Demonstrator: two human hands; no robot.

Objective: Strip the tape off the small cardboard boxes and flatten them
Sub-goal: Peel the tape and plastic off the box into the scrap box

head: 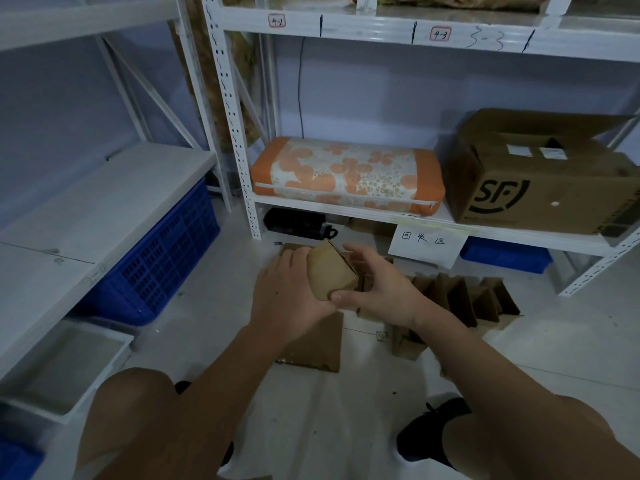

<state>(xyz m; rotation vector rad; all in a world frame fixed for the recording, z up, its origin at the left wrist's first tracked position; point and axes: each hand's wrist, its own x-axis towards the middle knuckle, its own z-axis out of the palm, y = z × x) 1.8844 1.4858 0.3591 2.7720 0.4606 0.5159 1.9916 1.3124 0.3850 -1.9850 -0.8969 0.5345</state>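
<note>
Box (330, 273) gripped between left hand (289, 292) and right hand (377, 289), fingers (356, 252) curled around it

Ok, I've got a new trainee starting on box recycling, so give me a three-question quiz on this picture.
1. True or false: both hands, left and right, hold the small cardboard box.
2. What sits on the shelf left of the SF carton? A) orange patterned cushion B) blue crate C) paper sign
3. Fill in: the blue crate stands under the ___ shelving.

Key: 1 true; 2 A; 3 left
</note>
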